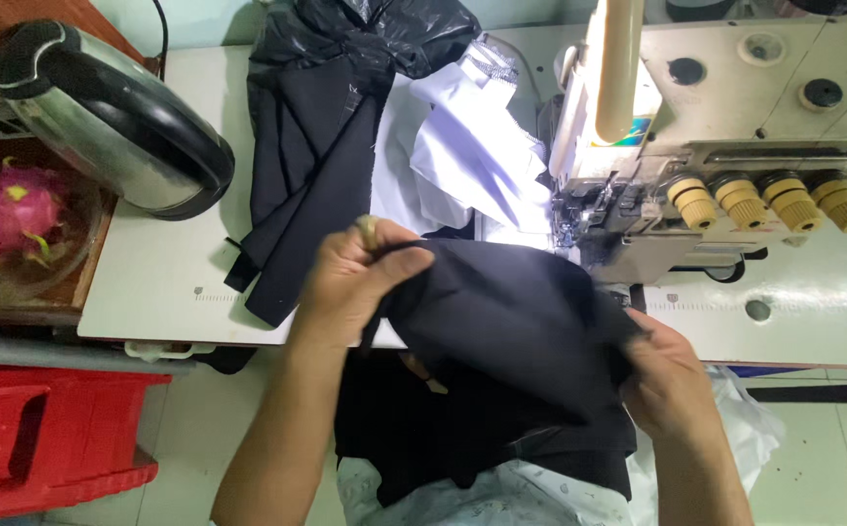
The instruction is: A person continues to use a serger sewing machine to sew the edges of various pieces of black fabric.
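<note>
Before machine, hands (355, 278) gripping black cloth (511, 312)

White table (150, 282) bears sewing machine (735, 127); black fabric pieces (306, 166); white cloth (462, 146).

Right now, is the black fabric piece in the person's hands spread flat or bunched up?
Bunched up: the black fabric piece is gathered and creased between the left hand and right hand, draping off the table edge.
</note>
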